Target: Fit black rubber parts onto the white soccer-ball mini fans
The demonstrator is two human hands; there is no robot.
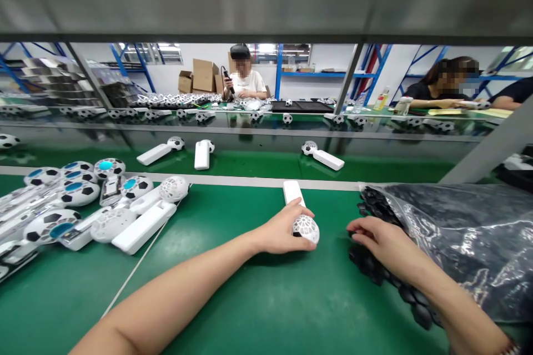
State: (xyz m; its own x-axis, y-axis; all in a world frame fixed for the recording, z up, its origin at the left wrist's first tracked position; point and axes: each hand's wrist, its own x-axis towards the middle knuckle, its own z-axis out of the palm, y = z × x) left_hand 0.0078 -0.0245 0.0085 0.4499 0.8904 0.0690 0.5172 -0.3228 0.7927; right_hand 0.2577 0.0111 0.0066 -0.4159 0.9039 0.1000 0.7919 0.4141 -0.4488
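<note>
While both bare forearms reach across a green worktop, the left hand curls closed around a white lattice dome marked like a football. That grip is firm on the dome, which sits at the near end of a white fan handle pointing toward the far edge. To the right, the right hand lies half open, its fingers spread over a heap of black hexagonal pieces; whether it has hold of any cannot be told. The heap runs along a shiny plastic bag at the right. More football-shaped fans crowd the left of the worktop, beside another lattice dome. Beyond, on a farther green strip, lies a white handheld fan, and further off a seated co-worker holds a black tool.
</note>
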